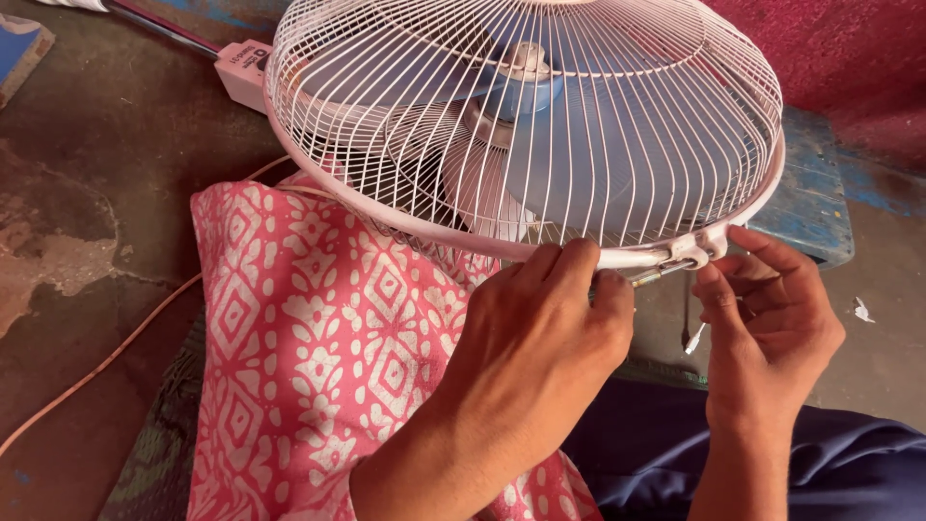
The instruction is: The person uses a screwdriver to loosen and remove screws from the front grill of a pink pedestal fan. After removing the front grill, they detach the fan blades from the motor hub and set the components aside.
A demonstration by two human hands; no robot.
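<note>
My left hand (540,328) rests against the near rim of the fan cage (526,125), its fingers (569,265) curled over the white plastic band and closed on it. My right hand (772,323) is just beside the rim clip (693,251) — thumb and forefinger pinched close together under it, though I cannot tell whether they actually grip the small screw (656,273) that sticks out there. The fan lies tilted, grille up, with its pale blue blades (617,145) showing through the wires; it leans over a pink and white patterned cloth (309,328) spread on my lap. A white cord (116,352) trails across the worn floor (68,193) on the left — a blue wooden board (810,203) sits behind the cage on the right.
</note>
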